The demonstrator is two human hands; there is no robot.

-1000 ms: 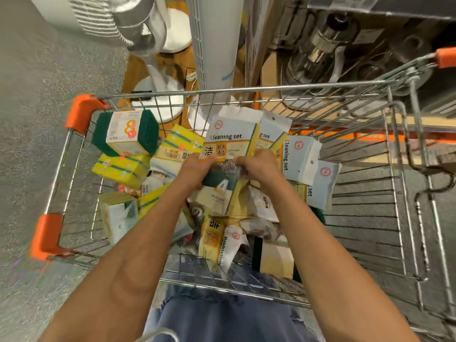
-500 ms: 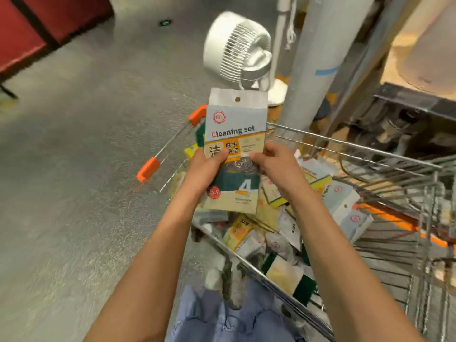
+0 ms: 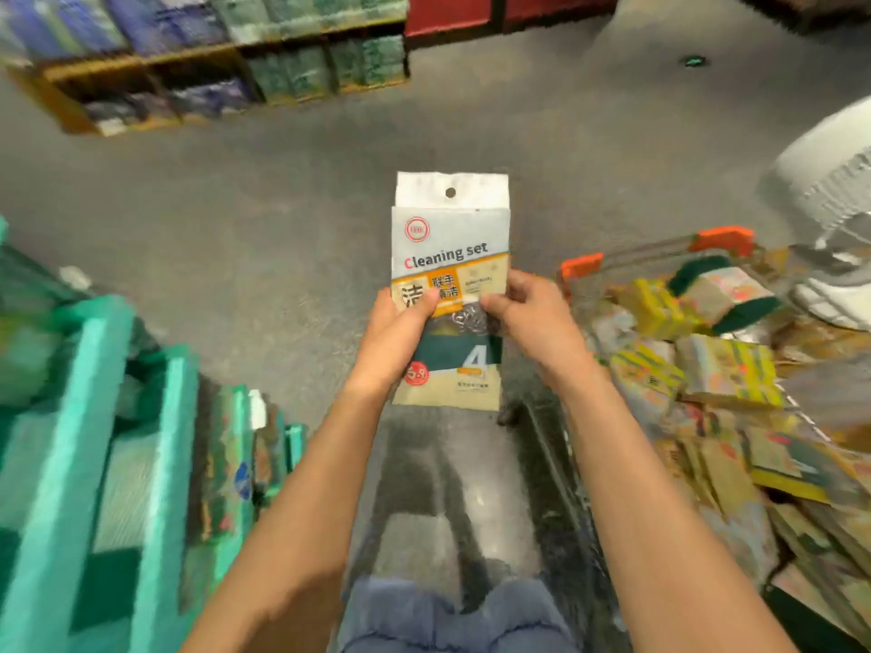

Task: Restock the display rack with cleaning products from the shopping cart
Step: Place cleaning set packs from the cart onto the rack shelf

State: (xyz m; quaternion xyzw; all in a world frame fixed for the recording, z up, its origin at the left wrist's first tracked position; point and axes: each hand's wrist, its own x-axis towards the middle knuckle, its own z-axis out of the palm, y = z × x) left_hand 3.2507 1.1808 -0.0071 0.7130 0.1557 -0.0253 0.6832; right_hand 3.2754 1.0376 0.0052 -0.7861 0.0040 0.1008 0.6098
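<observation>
I hold a flat "Cleaning set" packet upright in front of me over the grey floor, its white header with a hang hole on top. My left hand grips its left edge, thumb across the front. My right hand pinches the right edge at the same height. The shopping cart, with orange corner caps, stands at the right, piled with several yellow, green and beige sponge and scourer packs. A teal display rack stands blurred at the lower left.
A wooden shelf unit stocked with blue and green goods stands across the aisle at the upper left. A white floor fan sits beyond the cart at the right edge. Red panels line the far wall.
My view has swung left, away from the cart. The packet, lifted out of the cart a second ago, now sits over the floor between cart and teal rack, still in both hands.
</observation>
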